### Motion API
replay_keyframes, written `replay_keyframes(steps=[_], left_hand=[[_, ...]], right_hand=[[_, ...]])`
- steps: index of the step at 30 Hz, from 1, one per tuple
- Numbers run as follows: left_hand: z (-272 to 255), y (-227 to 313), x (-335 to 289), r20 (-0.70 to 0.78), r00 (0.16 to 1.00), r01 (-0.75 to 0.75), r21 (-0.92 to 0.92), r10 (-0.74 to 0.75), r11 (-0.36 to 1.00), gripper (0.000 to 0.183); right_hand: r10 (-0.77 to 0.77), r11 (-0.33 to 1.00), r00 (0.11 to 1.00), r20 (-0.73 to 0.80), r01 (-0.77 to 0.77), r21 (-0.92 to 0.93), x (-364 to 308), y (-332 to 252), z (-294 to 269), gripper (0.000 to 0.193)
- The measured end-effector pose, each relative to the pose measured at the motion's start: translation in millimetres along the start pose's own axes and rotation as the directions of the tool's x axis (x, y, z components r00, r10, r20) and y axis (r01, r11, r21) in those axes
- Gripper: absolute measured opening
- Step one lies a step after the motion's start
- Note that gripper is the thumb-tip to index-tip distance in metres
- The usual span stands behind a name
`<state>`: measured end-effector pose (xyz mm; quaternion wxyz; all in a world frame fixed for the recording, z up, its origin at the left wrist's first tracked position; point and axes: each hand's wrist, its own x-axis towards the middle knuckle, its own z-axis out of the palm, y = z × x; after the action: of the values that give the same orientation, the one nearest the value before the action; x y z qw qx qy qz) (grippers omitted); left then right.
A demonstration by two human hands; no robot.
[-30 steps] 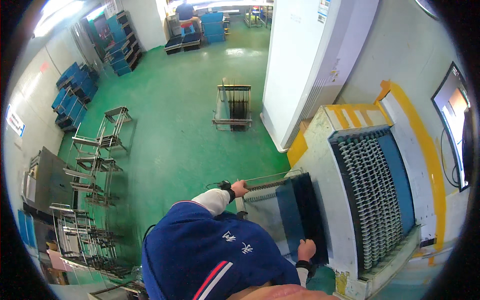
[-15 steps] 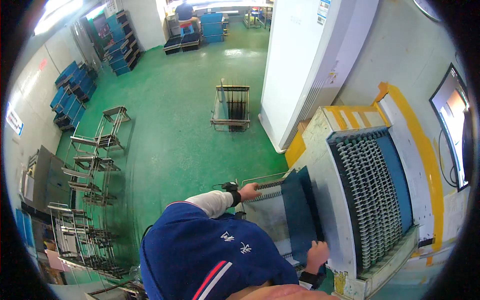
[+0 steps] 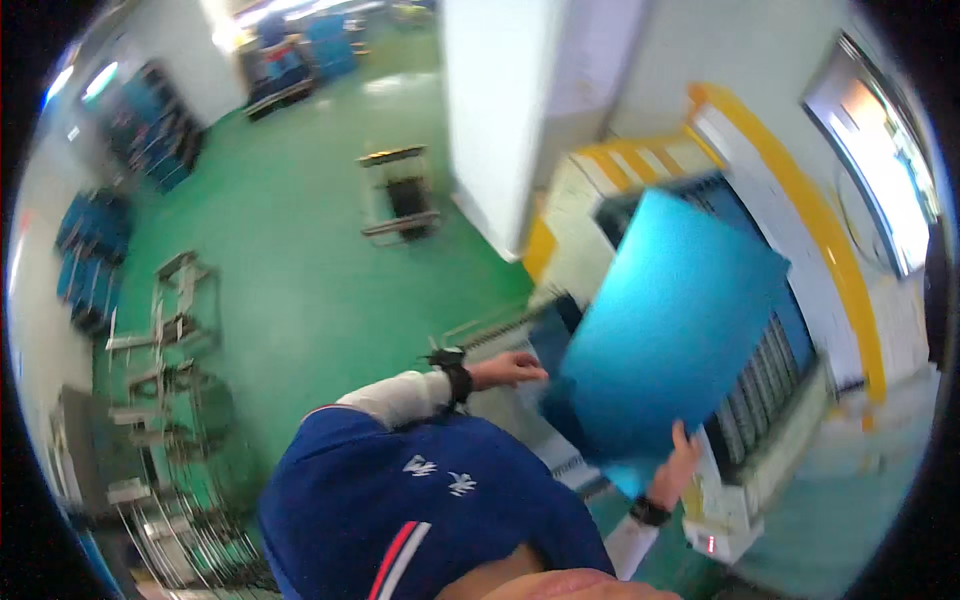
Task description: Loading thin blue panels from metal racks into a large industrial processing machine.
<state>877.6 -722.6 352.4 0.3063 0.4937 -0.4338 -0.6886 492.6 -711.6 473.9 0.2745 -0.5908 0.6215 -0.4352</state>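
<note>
My right hand [image 3: 678, 466] grips a large glossy blue sheet [image 3: 670, 320] near its lower edge. The sheet is tilted above the slotted rack and covers much of the roller bed [image 3: 762, 385] on the machine. Over the rack [image 3: 492, 338], my left hand [image 3: 512, 369] reaches out with loosely bent fingers. Its fingertips are beside the sheet's left corner, and I see nothing between them. Behind the lifted sheet, a darker blue sheet [image 3: 552, 335] shows in the rack.
A tall white cabinet [image 3: 495, 120] stands ahead, beside the yellow-taped machine housing [image 3: 590, 190]. A small rack [image 3: 398, 195] sits on the green floor. Metal stands [image 3: 165, 350] and stacked blue bins [image 3: 92, 255] line the left. A screen [image 3: 875, 150] hangs at right.
The blue sheet has come up out of the rack and swung right over the roller bed, with my right hand on it. My left hand has left the rack's rail. The view has turned right.
</note>
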Motion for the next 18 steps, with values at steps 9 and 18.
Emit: replay_keyframes(steps=[9, 18], left_hand=[[6, 52, -16, 0.076, 0.985, -0.072, -0.639, 0.156, 0.766, 0.036], [-6, 79, 3, 0.001, 0.981, -0.125, -0.761, 0.194, 0.637, 0.013]], right_hand=[[0.271, 0.790, 0.947, 0.175, -0.323, 0.522, 72, 25, 39, 0.020], [0.258, 0.429, 0.880, 0.398, -0.474, 0.769, 122, 24, 70, 0.024]])
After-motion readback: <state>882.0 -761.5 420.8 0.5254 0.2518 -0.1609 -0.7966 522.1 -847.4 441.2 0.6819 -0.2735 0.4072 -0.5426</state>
